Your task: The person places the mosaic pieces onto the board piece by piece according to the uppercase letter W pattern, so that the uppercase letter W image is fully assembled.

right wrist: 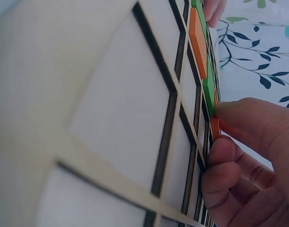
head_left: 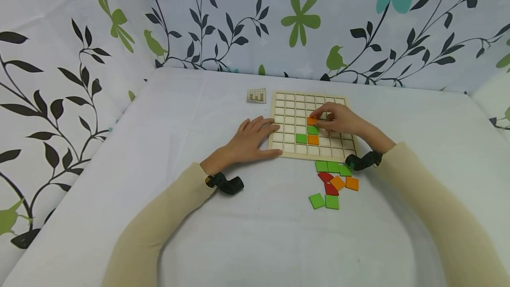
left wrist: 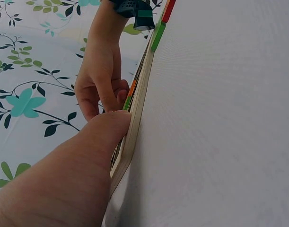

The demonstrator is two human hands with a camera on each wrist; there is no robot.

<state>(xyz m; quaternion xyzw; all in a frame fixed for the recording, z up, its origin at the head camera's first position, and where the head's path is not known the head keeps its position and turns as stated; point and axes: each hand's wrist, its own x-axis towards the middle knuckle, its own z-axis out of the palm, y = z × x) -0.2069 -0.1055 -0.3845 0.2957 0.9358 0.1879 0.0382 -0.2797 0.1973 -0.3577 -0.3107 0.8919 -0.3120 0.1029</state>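
A light wooden grid board (head_left: 289, 130) lies on the white-covered table. My left hand (head_left: 251, 142) rests spread at its left edge, fingertips and thumb over the frame. Over the board's middle, my right hand (head_left: 338, 118) pinches an orange square tile (head_left: 312, 121) between thumb and fingers; the tile sits at a cell of the grid. Directly below it is a green tile (head_left: 312, 130), then another orange tile (head_left: 313, 140) with a second green tile (head_left: 301, 138) to its left. In the right wrist view the thumb (right wrist: 248, 118) overlaps the row of tiles.
In front of the board lie loose pieces: several green squares (head_left: 332, 202), two orange squares (head_left: 352, 184) and two red rounded pieces (head_left: 331, 189). A small printed picture card (head_left: 256, 95) lies behind the board's left corner. A patterned cloth (head_left: 239, 21) hangs behind the table.
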